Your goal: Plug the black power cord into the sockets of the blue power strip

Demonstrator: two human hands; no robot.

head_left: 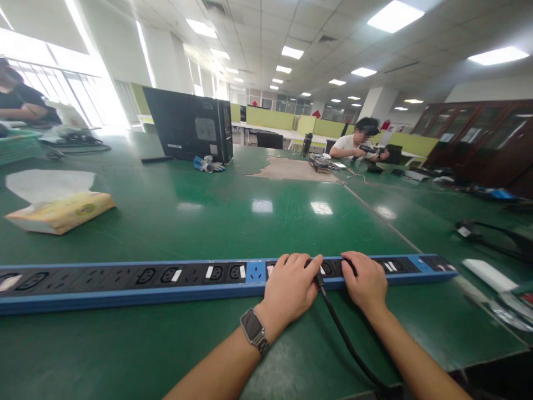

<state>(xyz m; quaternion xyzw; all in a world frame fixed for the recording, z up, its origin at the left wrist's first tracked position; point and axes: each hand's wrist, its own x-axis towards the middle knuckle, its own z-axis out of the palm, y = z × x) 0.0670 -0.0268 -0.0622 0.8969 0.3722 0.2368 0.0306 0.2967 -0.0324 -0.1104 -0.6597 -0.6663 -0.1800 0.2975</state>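
A long blue power strip [166, 291] with black and blue sockets lies across the green table. My left hand [291, 280], with a watch on its wrist, is over the strip right of a blue socket, its thumb against the plug end of a black power cord [339, 325]. The plug itself is mostly hidden by that hand. From there the cord runs down toward the table's near edge. Just to the right, my right hand [366, 278] is closed over the strip, fingers curled at its far edge; whatever lies under its palm is hidden.
A tissue pack [79, 211] lies at left, and a black computer case [187, 125] stands behind with gloves [208, 164] beside it. Cables [495, 233] and a white piece [489, 275] are at right. One person [353, 144] sits across the table, another [27, 100] at far left.
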